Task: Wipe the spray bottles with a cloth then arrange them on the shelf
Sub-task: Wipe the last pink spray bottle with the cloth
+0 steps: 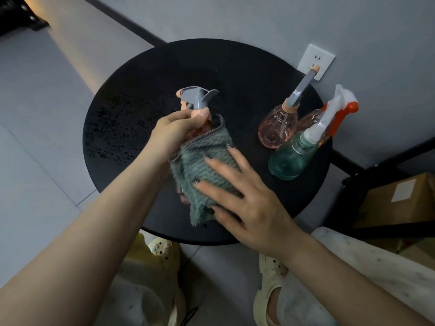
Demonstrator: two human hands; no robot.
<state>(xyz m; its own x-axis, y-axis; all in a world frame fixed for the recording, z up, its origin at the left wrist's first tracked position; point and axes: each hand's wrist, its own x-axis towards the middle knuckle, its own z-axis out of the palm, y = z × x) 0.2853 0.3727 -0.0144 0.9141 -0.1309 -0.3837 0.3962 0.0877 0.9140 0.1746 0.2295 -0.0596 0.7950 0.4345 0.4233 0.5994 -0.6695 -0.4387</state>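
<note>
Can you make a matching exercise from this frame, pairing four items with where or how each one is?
Items:
1. grey-green cloth
2. pink bottle with grey trigger
3. green bottle
4. wall socket

States:
A. standing on the round table, untouched
B. held at the neck by the left hand
C. pressed against a bottle by the right hand
D. on the wall behind the table

Pairs: 1-C, 2-B, 3-A, 4-D

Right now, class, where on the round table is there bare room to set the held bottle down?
The table's left half and back are bare. The right edge is crowded: the pink bottle and green bottle stand close together. The cloth and both hands cover the front.
</note>
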